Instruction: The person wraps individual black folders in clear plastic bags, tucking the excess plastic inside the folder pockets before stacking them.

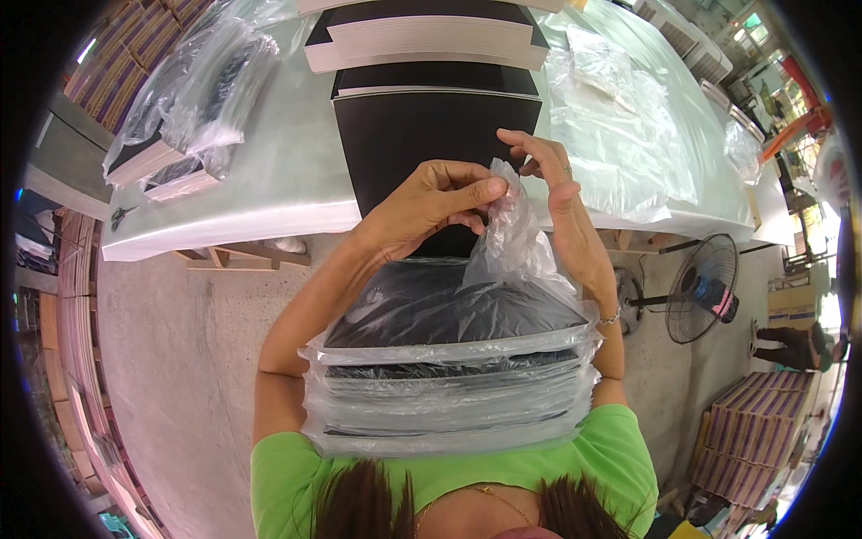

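In front of my chest is a stack of flat black pieces (449, 310) wrapped in clear plastic, its layers showing at the near side. The top of the clear plastic bag (514, 229) is gathered upward into a loose, twisted neck. My left hand (440, 202) pinches this neck between thumb and fingers. Just right of it, my right hand (557, 175) has its fingers apart and slightly bent, close beside the plastic; whether it touches the plastic I cannot tell. Behind both hands, black-covered blocks with white edges (435, 126) lie in an overlapping row on the table.
The pale covered table (296, 211) bears plastic-wrapped black blocks (202, 103) and small scissors (121, 216) at left. Empty plastic bags (620, 135) lie at right. A standing fan (705, 289) is on the right, with stacked cartons (754, 436) and a person (795, 346) beyond.
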`<state>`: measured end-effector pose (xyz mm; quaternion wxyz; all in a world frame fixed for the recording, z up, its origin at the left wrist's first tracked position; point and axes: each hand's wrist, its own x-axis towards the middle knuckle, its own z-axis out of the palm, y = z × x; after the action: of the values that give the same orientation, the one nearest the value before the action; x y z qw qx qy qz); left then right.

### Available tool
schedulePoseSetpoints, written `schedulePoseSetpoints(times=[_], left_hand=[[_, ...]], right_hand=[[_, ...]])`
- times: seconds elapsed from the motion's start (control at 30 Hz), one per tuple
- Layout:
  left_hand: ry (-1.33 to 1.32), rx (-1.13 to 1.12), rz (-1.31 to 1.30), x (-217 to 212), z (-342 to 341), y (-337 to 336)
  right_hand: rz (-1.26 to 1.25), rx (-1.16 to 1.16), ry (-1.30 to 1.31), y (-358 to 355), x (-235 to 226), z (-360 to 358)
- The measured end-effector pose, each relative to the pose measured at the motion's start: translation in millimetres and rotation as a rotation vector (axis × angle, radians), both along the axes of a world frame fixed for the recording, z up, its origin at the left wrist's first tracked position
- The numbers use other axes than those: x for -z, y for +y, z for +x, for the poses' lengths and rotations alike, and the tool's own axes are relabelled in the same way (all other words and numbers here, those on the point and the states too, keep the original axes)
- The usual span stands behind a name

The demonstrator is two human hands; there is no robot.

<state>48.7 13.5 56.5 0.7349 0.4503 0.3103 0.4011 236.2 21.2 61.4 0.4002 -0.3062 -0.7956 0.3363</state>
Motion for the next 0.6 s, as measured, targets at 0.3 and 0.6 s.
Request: schedulePoseSetpoints(times=[0.3, 0.6], left_hand=[[-0.019, 0.058, 0.012, 5.0, -0.1, 1.5], [0.012, 0.060, 0.103, 8.5, 1.3, 2.3]], right_hand=[[0.120, 0.092, -0.028, -13.0, -18.4, 3.4], [0.312, 0.160, -0.052, -10.5, -12.2, 2.4]])
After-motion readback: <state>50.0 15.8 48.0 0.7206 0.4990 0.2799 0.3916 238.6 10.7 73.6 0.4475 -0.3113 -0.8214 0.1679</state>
